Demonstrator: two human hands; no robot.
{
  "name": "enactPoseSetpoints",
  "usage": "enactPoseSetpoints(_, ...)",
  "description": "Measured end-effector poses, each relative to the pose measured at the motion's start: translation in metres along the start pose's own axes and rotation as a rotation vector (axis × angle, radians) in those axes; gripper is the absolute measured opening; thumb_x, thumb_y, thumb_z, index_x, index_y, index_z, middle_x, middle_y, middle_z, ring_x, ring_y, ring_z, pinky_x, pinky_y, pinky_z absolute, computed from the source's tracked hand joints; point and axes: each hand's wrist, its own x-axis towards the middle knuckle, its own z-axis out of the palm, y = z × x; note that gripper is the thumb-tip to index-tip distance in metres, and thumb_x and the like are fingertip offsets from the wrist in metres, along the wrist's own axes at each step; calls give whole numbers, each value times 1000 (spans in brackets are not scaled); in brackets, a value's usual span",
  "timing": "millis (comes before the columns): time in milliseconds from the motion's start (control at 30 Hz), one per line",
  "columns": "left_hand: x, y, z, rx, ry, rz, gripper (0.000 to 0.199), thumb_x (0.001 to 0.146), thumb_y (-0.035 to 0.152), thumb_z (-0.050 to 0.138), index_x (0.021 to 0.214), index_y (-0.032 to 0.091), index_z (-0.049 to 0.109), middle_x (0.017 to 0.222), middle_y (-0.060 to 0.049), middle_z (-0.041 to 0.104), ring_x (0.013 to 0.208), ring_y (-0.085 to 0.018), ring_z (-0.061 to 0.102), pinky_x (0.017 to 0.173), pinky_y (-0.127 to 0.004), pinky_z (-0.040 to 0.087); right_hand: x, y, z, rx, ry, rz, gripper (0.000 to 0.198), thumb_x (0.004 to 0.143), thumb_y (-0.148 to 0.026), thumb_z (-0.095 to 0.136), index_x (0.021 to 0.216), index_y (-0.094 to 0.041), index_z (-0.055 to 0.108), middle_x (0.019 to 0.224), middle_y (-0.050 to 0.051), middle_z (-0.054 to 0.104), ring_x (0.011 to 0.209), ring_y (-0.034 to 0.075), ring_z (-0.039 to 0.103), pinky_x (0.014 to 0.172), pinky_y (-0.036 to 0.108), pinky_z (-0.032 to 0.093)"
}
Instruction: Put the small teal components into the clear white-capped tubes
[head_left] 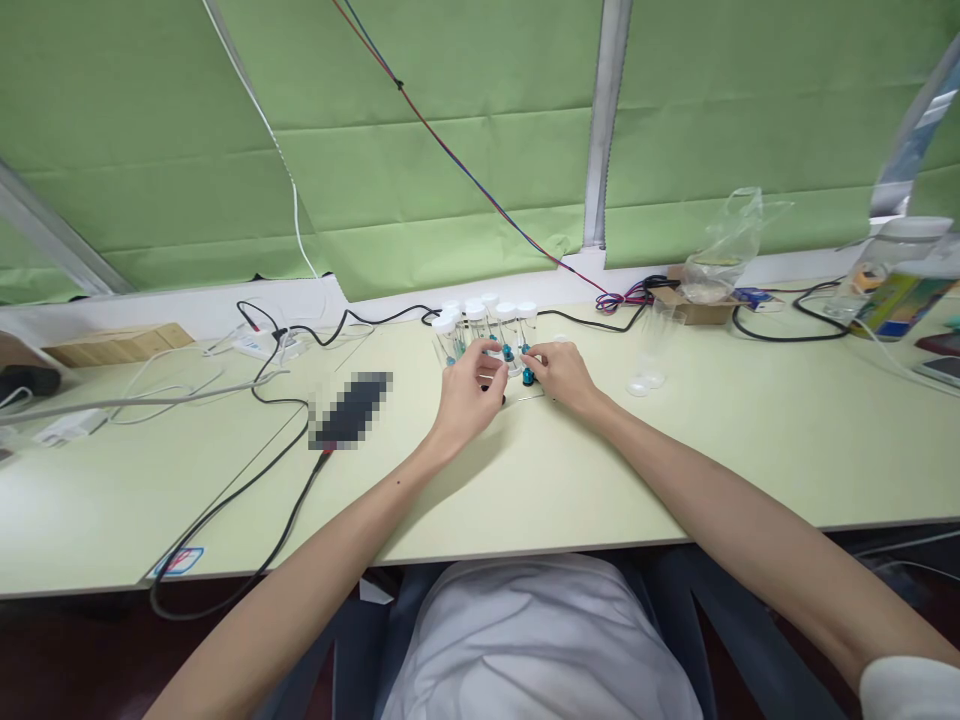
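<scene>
Several clear tubes with white caps (477,306) stand grouped toward the back of the table, with small teal pieces showing in them. My left hand (471,390) is at their front, its fingers curved and the thumb apart from them. A teal piece (508,353) shows just beyond its fingertips. My right hand (561,372) is closed in a pinch beside the tubes; what lies between its fingertips is too small to make out. Just below those fingertips is another dark teal piece (529,377). A thin metal rod (531,397) lies on the table between my hands, near a black end (496,398) partly hidden by my left hand.
Clear empty-looking tubes (651,355) lie to the right. Behind them is a cardboard box (697,310) with a plastic bag (724,250). A pixelated dark object (351,411) with a black cable (289,540) lies left. A large clear jar (896,255) stands far right.
</scene>
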Motion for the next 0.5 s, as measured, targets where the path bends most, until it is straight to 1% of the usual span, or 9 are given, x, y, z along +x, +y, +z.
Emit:
enactPoseSetpoints(267,0,0,0,4,-3,9,18,86,26,61,104,22,58,87,-4,72,75,-16,72,71,-28,58,1,-4,-2,-28,-35,-26,28,93,-31,55,90,-17,78,76,7,74,69,18,60,69,28,38)
enactPoseSetpoints(433,-1,0,0,12,1,12,18,86,26,61,103,22,59,86,-3,72,74,-16,71,71,-28,58,2,-4,-6,-99,17,-39,40,98,-38,48,76,-17,73,73,9,72,70,19,60,65,29,33)
enactPoseSetpoints(500,-1,0,0,13,6,9,18,86,26,61,103,22,59,87,-3,72,74,-16,71,71,-28,58,2,-4,-10,-119,53,-50,44,100,-39,44,74,-17,71,73,9,71,69,19,59,64,30,31)
